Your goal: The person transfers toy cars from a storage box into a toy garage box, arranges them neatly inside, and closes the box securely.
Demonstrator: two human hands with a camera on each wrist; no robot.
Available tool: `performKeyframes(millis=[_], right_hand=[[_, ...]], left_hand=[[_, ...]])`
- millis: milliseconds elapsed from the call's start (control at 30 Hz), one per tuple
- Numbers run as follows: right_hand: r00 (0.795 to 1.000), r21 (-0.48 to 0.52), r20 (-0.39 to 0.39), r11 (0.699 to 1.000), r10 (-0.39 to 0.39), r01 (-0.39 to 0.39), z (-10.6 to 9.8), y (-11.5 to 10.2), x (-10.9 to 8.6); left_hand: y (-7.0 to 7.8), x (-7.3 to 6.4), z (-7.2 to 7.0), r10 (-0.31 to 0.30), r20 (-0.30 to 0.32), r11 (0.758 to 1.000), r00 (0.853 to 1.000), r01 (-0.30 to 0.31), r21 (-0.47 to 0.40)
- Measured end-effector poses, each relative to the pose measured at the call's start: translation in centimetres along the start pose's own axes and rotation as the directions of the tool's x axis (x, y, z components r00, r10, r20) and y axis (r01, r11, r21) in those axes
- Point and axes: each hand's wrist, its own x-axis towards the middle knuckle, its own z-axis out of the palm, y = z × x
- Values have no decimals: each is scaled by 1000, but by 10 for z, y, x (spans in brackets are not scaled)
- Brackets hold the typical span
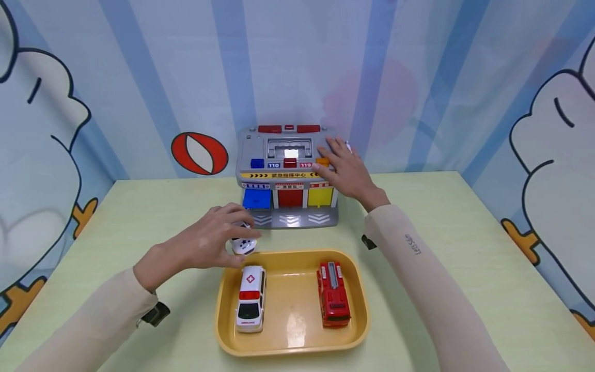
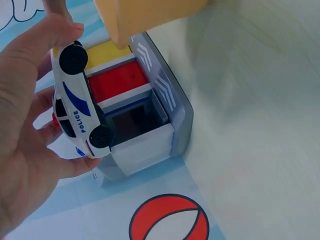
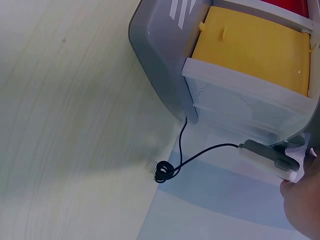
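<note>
Police car in grasp of left hand, between yellow tray and toy emergency station. On station roof: right hand, spread, grasping nothing. Step in hand, apparently: bringing car to bay under raised blue door. Needed next, probably: line car up with bay, set wheels on ramp, push in straight without snagging door. Worth bracing station from above meanwhile.

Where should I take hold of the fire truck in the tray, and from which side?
Likely best from above, pinching the fire truck across its long sides near the middle: it stands upright, is narrower that way, and the rim of the tray may hinder a low sideways approach.
</note>
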Motion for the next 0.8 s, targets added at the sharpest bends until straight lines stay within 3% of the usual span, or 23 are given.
performKeyframes(millis=[367, 567, 800], right_hand=[[1000, 9, -3, 1000, -1, 1, 0, 1, 0], [1000, 24, -7, 1000, -9, 9, -1, 0, 0], [1000, 28, -4, 1000, 0, 0, 1, 0, 0]], left_hand=[[-23, -4, 12, -75, -20, 996, 997, 76, 43], [-36, -3, 20, -46, -26, 993, 999, 48, 106], [-47, 3, 35, 24, 21, 977, 999, -28, 211]])
